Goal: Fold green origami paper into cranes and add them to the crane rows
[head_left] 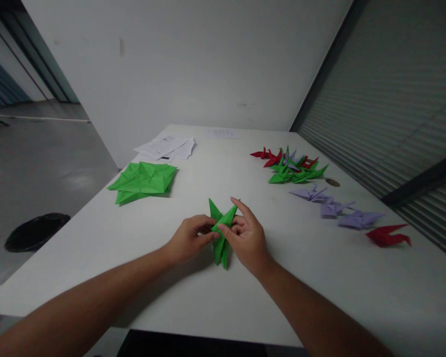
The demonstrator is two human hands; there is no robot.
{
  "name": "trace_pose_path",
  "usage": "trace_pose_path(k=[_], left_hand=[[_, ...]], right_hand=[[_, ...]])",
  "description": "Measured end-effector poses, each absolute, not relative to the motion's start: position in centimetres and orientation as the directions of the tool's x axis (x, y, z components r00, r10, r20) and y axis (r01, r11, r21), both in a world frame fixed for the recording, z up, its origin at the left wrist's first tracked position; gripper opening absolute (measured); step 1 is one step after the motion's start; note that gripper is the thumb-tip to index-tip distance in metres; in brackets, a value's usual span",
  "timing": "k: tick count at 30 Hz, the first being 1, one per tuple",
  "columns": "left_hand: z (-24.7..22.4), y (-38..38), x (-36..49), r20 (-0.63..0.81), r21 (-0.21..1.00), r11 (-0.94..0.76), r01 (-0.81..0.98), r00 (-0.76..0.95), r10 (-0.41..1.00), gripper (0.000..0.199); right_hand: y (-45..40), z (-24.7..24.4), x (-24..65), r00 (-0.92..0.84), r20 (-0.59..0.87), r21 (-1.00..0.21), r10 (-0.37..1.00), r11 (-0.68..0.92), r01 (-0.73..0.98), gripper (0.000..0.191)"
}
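Between my hands is a partly folded green origami crane (219, 243), with two points sticking up and two narrow points hanging toward me. My left hand (194, 237) pinches its left side between thumb and fingers. On the right side, my right hand (248, 238) grips it, thumb across the front and index finger stretched up along the upper right point. The fingers behind the paper are partly hidden. Creased green paper sheets (144, 179) lie in a stack to the left, beyond my left hand.
Finished red, green and purple paper cranes (290, 166) are heaped at the back right. Purple cranes (332, 207) and a red crane (386, 236) line the right side. Printed papers (167, 148) lie at the back left of the white table (96, 267). A black bin (35, 232) stands left.
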State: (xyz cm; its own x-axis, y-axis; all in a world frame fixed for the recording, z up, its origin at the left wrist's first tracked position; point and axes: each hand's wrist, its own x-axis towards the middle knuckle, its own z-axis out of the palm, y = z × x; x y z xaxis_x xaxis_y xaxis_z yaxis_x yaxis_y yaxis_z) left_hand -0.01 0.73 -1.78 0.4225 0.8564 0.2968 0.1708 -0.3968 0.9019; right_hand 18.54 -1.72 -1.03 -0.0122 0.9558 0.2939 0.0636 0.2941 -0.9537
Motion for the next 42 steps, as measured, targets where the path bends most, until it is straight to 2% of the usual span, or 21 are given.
trace_pose_path(k=[5, 8, 12, 17, 20, 23, 25, 27, 30, 32, 36, 42], left_hand=[[-1.2, 0.8, -0.1, 0.363, 0.872, -0.464, 0.154, 0.430, 0.826, 0.019], [-1.2, 0.7, -0.2, 0.355, 0.861, -0.469, 0.196, 0.430, 0.830, 0.017], [-1.6, 0.6, -0.1, 0.283, 0.900, -0.384, 0.207, 0.393, 0.875, 0.017], [-2.1, 0.7, 0.0, 0.231, 0.961, -0.269, 0.063, 0.353, 0.907, 0.024], [-2.0, 0.8, 0.0, 0.221, 0.975, -0.210, -0.070, 0.332, 0.917, 0.035], [-1.6, 0.9, -0.1, 0.212, 0.969, -0.156, -0.190, 0.322, 0.923, 0.039], [-1.5, 0.9, -0.2, 0.215, 0.959, -0.139, -0.249, 0.312, 0.925, 0.040], [-1.5, 1.0, -0.2, 0.218, 0.948, -0.128, -0.292, 0.302, 0.928, 0.041], [-1.7, 1.0, -0.3, 0.214, 0.937, -0.112, -0.331, 0.293, 0.932, 0.041], [-1.8, 1.0, -0.3, 0.204, 0.940, -0.101, -0.327, 0.298, 0.933, 0.039], [-1.9, 1.0, -0.2, 0.164, 0.961, -0.085, -0.264, 0.292, 0.942, 0.032], [-1.8, 0.9, 0.1, 0.143, 0.980, -0.104, -0.170, 0.239, 0.960, 0.029]], right_hand=[[-1.9, -1.1, 18.6, -0.004, 0.314, -0.943, 0.949, 0.312, 0.117, 0.071], [-2.0, -1.1, 18.5, 0.012, 0.330, -0.933, 0.944, 0.324, 0.158, 0.074], [-2.1, -1.1, 18.4, 0.035, 0.355, -0.915, 0.934, 0.340, 0.218, 0.079], [-2.5, -1.1, 18.4, 0.080, 0.417, -0.880, 0.906, 0.380, 0.286, 0.086], [-2.5, -1.0, 18.8, 0.104, 0.509, -0.837, 0.854, 0.463, 0.291, 0.077], [-1.8, -1.0, 19.4, 0.167, 0.565, -0.807, 0.808, 0.499, 0.316, 0.052], [-1.1, -1.0, 19.7, 0.182, 0.535, -0.817, 0.825, 0.450, 0.361, 0.039], [-0.3, -1.1, 20.0, 0.133, 0.427, -0.868, 0.894, 0.365, 0.337, 0.035], [0.4, -1.2, 20.0, -0.106, 0.174, -0.970, 0.979, 0.189, 0.155, 0.036], [0.5, -1.3, 20.0, -0.189, 0.079, -0.994, 0.979, 0.092, 0.060, 0.042], [0.4, -1.3, 19.8, -0.173, 0.053, -0.998, 0.983, 0.050, -0.026, 0.042], [0.3, -1.5, 19.7, -0.143, 0.070, -0.996, 0.987, 0.076, 0.036, 0.042]])
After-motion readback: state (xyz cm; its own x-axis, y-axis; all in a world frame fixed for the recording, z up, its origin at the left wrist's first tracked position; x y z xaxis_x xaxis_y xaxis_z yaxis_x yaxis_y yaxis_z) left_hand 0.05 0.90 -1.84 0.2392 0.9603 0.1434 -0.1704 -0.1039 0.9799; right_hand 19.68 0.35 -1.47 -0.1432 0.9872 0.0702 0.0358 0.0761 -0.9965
